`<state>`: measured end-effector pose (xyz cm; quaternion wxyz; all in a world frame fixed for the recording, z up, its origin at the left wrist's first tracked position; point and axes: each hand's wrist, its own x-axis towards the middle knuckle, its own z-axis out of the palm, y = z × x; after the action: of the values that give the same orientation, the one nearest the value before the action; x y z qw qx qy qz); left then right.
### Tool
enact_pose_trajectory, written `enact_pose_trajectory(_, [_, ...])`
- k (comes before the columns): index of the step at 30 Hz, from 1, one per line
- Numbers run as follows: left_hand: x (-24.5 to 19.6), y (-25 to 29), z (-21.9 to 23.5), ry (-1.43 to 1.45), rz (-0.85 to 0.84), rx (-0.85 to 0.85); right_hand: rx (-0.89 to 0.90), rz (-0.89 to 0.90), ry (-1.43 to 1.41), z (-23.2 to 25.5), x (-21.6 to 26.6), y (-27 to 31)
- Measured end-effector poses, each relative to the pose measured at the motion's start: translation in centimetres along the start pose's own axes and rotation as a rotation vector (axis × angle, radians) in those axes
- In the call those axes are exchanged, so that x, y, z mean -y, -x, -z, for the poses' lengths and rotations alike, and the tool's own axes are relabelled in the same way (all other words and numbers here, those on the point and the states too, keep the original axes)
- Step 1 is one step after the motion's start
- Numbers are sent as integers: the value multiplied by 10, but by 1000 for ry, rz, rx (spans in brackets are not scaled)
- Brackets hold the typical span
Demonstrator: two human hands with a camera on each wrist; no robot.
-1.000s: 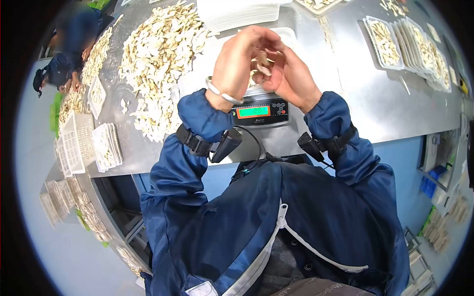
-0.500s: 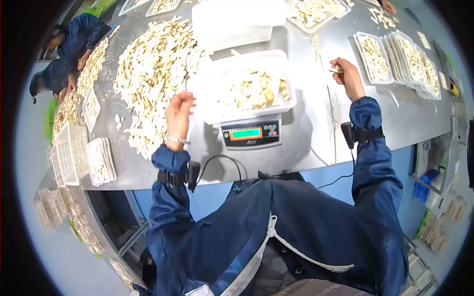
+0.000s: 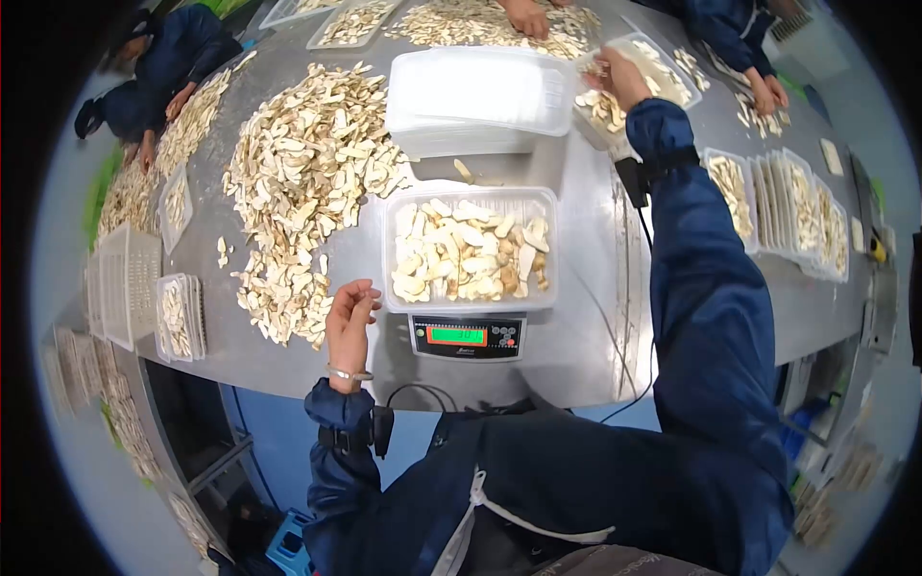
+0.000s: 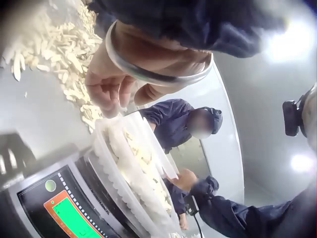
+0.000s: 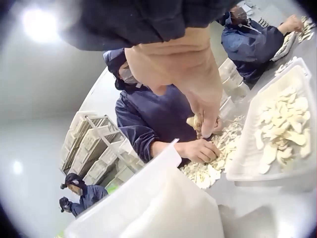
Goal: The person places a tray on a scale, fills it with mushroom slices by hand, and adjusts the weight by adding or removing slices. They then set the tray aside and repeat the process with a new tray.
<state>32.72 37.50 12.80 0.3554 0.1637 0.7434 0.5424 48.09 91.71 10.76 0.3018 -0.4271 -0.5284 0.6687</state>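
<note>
A clear tray (image 3: 471,298) of pale mushroom slices (image 3: 451,259) sits on a digital scale (image 3: 468,337) with a lit green display. Just left of the tray, my left hand (image 3: 351,331) hovers with its fingers loosely bent, holding nothing; in the left wrist view the hand (image 4: 124,84) is above the tray's rim. My right hand (image 3: 622,79) reaches far forward over another tray (image 3: 663,67) of slices. Its fingertips pinch a small mushroom piece (image 5: 192,121) in the right wrist view, beside that tray (image 5: 247,171).
A large heap of slices (image 3: 307,154) lies to the left. Stacked empty trays (image 3: 475,96) stand behind the scale, and filled trays (image 3: 802,216) line the right. One loose slice (image 3: 464,172) lies between stack and scale. Other people work at the far and left edges.
Both hands have parted from above the scale's tray. My right hand has moved right, then forward to the far tray; my left has moved to the near tray's left side.
</note>
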Motion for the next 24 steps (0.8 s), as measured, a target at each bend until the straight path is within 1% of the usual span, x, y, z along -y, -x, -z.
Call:
enact_pose_trajectory(2, [0, 6, -3, 8, 18, -29, -31, 116, 110, -19, 22, -21])
enact_pose_trajectory(3, [0, 9, -5, 15, 24, -34, -28, 158, 115, -29, 34, -19])
enact_pose_trajectory(6, [3, 9, -8, 3, 5, -50, 50, 301, 174, 0, 22, -73])
enact_pose_trajectory(7, [5, 6, -8, -3, 0, -63, 62, 356, 168, 2, 28, -57])
enact_pose_trajectory(8, [9, 1, -8, -8, -7, -74, 86, 366, 217, 4, 33, -39])
enact_pose_trajectory(10, [15, -6, -8, -26, -22, -79, 121, 384, 310, 3, 44, 16])
enact_pose_trajectory(12, [15, -16, -8, -53, -54, -67, 94, 422, 282, 12, 36, 58])
enact_pose_trajectory(14, [11, -23, -9, -102, -38, -55, 98, 438, 419, 29, 23, 89])
enact_pose_trajectory(15, [8, -26, -9, -128, -35, -45, 73, 396, 504, 33, 21, 103])
enact_pose_trajectory(16, [5, -29, -10, -138, -37, -61, 69, 389, 457, 39, 15, 106])
enact_pose_trajectory(18, [1, -32, -9, -159, -46, -90, -44, 452, 601, 52, 9, 96])
enact_pose_trajectory(19, [2, -31, -7, -169, -66, -104, -69, 492, 637, 54, 11, 88])
enact_pose_trajectory(20, [6, -31, -2, -179, -85, -123, -118, 579, 710, 53, 12, 80])
enact_pose_trajectory(21, [19, -33, 6, -225, -97, -125, -113, 662, 780, 53, 11, 63])
enact_pose_trajectory(22, [29, -30, 10, -205, 23, -168, -119, 692, 800, 50, 1, 40])
enact_pose_trajectory(23, [52, -33, 22, -200, 106, -158, -160, 706, 911, 44, -8, 20])
enact_pose_trajectory(24, [65, -28, 24, -145, 230, -167, -148, 677, 932, 38, -19, -2])
